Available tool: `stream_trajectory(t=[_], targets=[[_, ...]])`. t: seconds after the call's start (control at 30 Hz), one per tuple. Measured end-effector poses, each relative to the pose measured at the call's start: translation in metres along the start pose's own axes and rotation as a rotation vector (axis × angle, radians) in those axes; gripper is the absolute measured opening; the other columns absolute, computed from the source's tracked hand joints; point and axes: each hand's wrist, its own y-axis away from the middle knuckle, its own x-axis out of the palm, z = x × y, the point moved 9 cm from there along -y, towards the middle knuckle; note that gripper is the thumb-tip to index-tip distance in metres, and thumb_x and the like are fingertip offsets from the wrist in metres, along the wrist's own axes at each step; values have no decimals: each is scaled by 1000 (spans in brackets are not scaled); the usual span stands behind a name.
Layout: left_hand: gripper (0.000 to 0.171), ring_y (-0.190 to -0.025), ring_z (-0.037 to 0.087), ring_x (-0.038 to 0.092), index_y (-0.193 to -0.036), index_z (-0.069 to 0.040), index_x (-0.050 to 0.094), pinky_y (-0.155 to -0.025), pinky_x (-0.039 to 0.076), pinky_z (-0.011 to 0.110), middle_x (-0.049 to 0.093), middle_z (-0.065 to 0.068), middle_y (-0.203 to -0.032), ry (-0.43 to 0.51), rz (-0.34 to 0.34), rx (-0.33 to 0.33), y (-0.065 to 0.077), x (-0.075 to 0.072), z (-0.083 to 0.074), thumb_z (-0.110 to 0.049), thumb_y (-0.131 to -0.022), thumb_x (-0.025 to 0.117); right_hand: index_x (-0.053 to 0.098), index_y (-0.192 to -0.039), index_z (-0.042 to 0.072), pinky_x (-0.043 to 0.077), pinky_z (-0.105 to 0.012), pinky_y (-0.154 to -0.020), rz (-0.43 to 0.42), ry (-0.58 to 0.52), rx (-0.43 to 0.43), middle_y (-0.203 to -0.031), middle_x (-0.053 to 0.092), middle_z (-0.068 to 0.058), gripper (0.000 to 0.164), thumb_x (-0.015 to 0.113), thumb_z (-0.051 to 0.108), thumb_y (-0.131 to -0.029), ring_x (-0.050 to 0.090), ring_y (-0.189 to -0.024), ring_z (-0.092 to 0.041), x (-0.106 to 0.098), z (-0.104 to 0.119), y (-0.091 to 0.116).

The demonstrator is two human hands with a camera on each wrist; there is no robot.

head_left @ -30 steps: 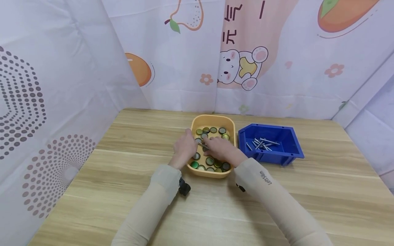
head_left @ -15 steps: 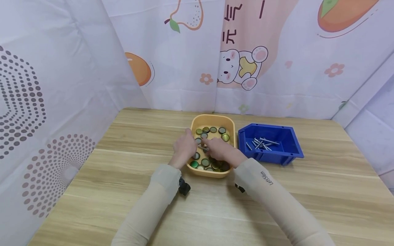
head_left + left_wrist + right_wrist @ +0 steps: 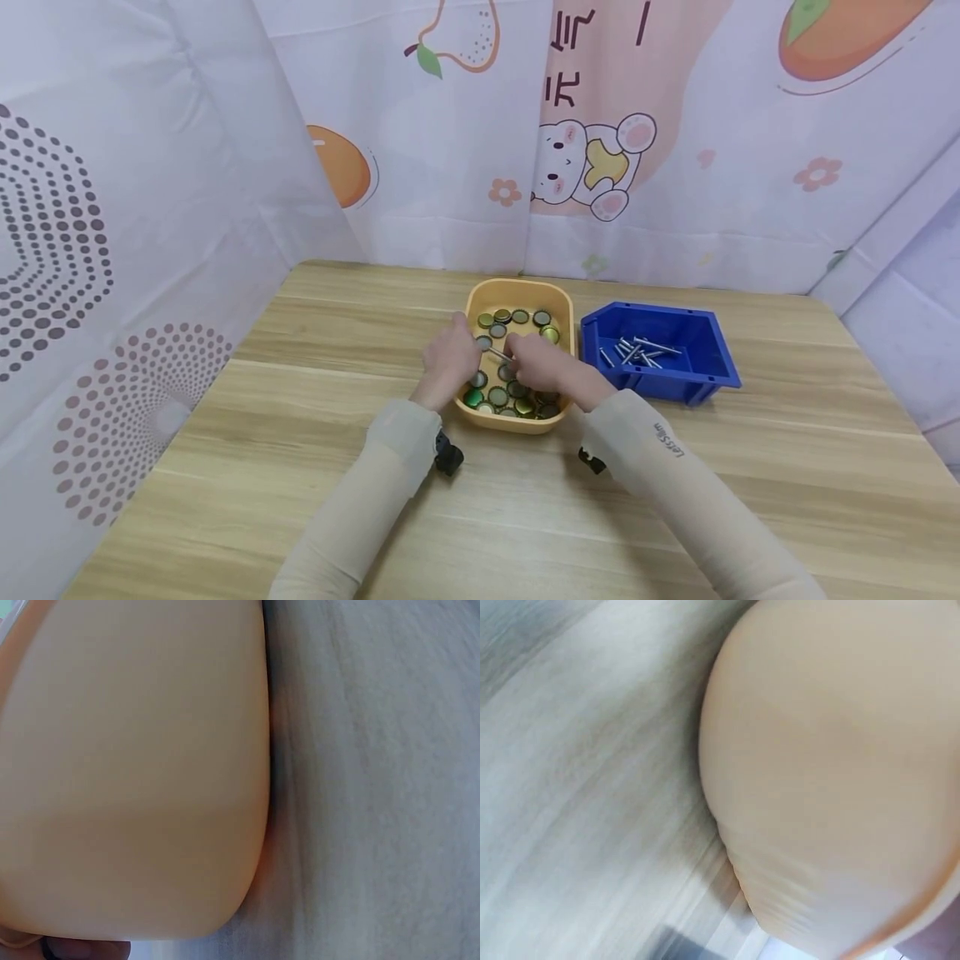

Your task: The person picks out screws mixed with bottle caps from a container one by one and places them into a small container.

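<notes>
An orange-yellow tub (image 3: pixel 510 423) holds many loose bottle caps (image 3: pixel 497 396), some gold, some grey, one green. My left hand (image 3: pixel 452 354) grips the tub's left rim; its fingertips (image 3: pixel 86 949) show at the bottom edge of the left wrist view. Inside the tub, my right hand (image 3: pixel 543 363) pinches a thin silver screw (image 3: pixel 500 354) that points left and back above the caps. The screw's end under the fingers is hidden. Only the outer wall of the tub (image 3: pixel 825 750) fills most of the right wrist view.
Close to the tub's right side stands a blue plastic bin (image 3: pixel 701 342) with several silver screws (image 3: pixel 637 350) in it. Both are on a wood-grain table (image 3: pixel 360 317). Printed fabric (image 3: pixel 435 167) hangs behind the table.
My right hand dips toward the front, then shifts slightly right and back with the screw, which is more tilted now. Some caps near the tub's front have shifted. My left hand stays put.
</notes>
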Motion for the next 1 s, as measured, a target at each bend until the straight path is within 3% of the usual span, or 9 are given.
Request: stream_trajectory(t=[0.1,0.37,0.63,0.87,1.0], targets=[[24,-67,24,59,-119,-9,45,-54,42,35,60,10,-81,-6,1,1,1,-1,-1,-22,-100,47,57,-110,1,52,-30,-68,-25,-35,-9,-91,67,-11,19,57,4,-91,60,-76,-19,-4,-2,0],[26,-75,28,62,-121,-7,45,-60,47,41,62,13,-86,-21,-15,-2,0,-1,0,-20,-98,47,53,-113,-2,51,-25,-56,12,-308,43,-75,67,-8,18,56,9,-98,60,-60,-13,-7,-6,2],[25,-72,27,62,-120,-8,45,-58,46,41,63,12,-85,-3,-13,-12,0,-1,1,-21,-98,48,53,-111,0,52,-26,-61,18,-287,9,-82,71,-13,17,55,10,-98,65,-67,-17,-16,-2,6],[28,-68,26,60,-123,-8,45,-54,44,39,63,11,-81,2,-9,-8,0,-1,1,-20,-98,48,51,-116,-2,50,-26,-60,-22,-308,-40,-86,72,-17,21,53,12,-100,69,-72,-28,-42,-2,15],[28,-66,25,59,-124,-8,45,-52,43,37,61,10,-79,-3,2,-8,0,-1,1,-20,-99,47,49,-117,-2,54,-33,-65,-33,-350,-46,-88,70,-18,21,51,12,-102,68,-79,-34,-56,-7,20]])
